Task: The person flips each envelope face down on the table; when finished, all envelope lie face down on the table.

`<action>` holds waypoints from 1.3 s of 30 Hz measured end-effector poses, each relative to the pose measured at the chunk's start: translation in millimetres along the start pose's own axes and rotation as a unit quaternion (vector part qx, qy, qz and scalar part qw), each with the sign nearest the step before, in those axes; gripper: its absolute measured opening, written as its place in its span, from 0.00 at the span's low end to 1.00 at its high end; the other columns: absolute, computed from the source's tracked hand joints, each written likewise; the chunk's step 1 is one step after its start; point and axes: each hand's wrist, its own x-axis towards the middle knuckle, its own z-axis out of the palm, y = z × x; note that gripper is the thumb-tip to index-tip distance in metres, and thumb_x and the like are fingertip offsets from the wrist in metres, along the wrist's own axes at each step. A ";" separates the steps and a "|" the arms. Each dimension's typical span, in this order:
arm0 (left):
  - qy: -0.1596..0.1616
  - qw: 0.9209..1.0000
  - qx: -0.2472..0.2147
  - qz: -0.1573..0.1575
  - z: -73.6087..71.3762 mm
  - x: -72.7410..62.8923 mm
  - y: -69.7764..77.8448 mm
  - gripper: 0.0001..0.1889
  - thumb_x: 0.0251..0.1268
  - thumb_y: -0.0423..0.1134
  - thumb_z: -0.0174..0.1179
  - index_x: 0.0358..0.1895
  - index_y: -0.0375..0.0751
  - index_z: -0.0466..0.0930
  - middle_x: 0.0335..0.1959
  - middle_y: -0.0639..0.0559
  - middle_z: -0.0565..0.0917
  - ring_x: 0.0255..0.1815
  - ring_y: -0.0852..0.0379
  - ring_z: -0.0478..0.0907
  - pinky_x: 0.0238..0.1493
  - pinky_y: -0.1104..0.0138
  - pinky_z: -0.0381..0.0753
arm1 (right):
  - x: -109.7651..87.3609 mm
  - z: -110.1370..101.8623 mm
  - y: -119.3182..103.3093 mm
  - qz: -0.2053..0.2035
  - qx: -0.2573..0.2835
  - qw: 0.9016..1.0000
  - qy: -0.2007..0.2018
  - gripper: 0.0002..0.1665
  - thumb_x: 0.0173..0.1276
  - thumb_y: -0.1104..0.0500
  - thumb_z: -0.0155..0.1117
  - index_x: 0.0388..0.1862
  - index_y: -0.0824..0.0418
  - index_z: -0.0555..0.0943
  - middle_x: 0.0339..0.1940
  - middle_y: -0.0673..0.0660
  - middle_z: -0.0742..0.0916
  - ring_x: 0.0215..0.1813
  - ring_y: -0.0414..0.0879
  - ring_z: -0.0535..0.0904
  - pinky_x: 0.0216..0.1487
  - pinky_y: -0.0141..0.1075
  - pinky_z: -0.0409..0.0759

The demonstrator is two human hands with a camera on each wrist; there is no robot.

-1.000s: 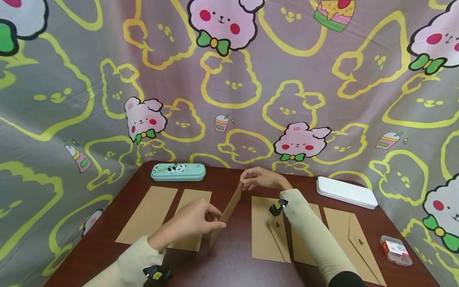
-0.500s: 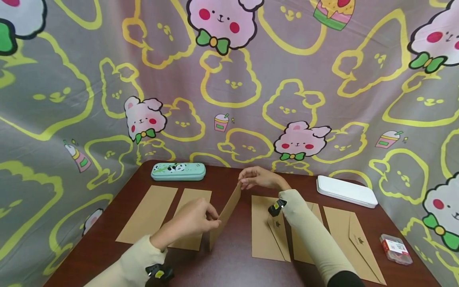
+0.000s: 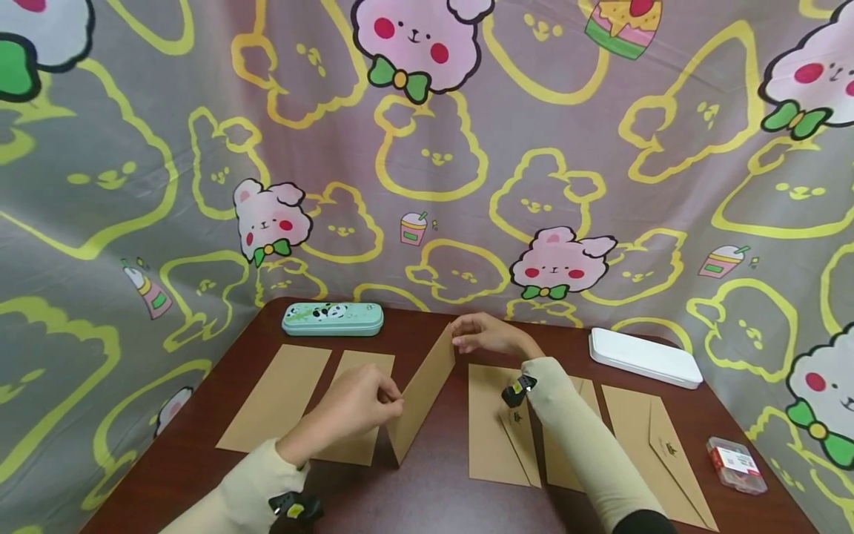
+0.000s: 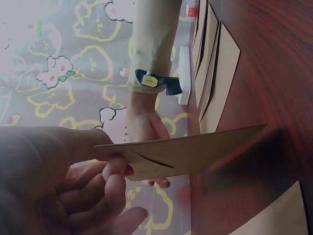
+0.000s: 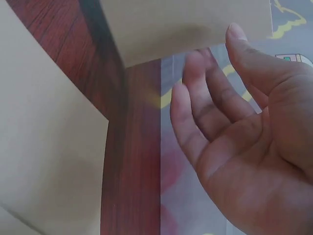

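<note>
Brown kraft paper makes up the raised envelope, which stands on edge at a slant above the middle of the table, its length running away from the person. I can't tell whether its lower edge touches the wood. The left hand pinches the upper edge at the near end, fingers curled in; from the left wrist, a flap line shows on one face. At the far end, the right hand pinches a corner, thumb on one face and fingertips behind.

Beside the left hand lie two plain brown envelopes, the outer envelope fully in sight and the inner envelope partly covered by that hand. On the other side, three more lie in a row: a near envelope, a middle envelope partly under the right sleeve, and an end envelope with a small dark print on its flap.

Farther back sit a mint panda case at the left and a white case at the right. By the right edge rests a clear plastic box with a red-and-white label. Grey cloth hangs behind everything, covered in yellow outlines and pink-cheeked rabbits.
</note>
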 end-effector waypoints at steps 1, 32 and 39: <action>0.002 1.000 -0.003 -0.003 -0.7 0.1 -0.6 0.06 0.54 0.34 0.69 0.24 0.50 0.91 0.19 0.65 0.84 0.21 0.71 0.72 0.24 0.74 0.71 | -0.7 -0.7 1.4 0.003 -0.009 1.000 0.004 0.15 0.77 0.58 0.63 0.58 0.63 0.80 0.53 0.62 0.87 0.50 0.48 0.85 0.55 0.43 0.85; 0.008 0.972 -0.224 -0.072 -9.2 -1.2 -31.0 0.08 0.68 0.40 0.68 0.39 0.38 0.90 0.29 0.50 0.87 0.20 0.61 0.78 0.22 0.66 0.83 | -18.1 -5.7 19.6 0.006 0.009 0.998 0.057 0.19 0.79 0.53 0.61 0.63 0.59 0.80 0.57 0.57 0.87 0.49 0.64 0.81 0.51 0.39 0.83; 0.005 0.969 -0.235 -0.074 -5.3 -2.6 -30.8 0.09 0.68 0.40 0.67 0.40 0.37 0.90 0.28 0.51 0.86 0.20 0.65 0.75 0.22 0.66 0.84 | -12.4 0.0 24.6 0.004 -0.007 0.998 0.069 0.16 0.78 0.56 0.62 0.58 0.64 0.81 0.43 0.53 0.87 0.36 0.42 0.80 0.46 0.36 0.83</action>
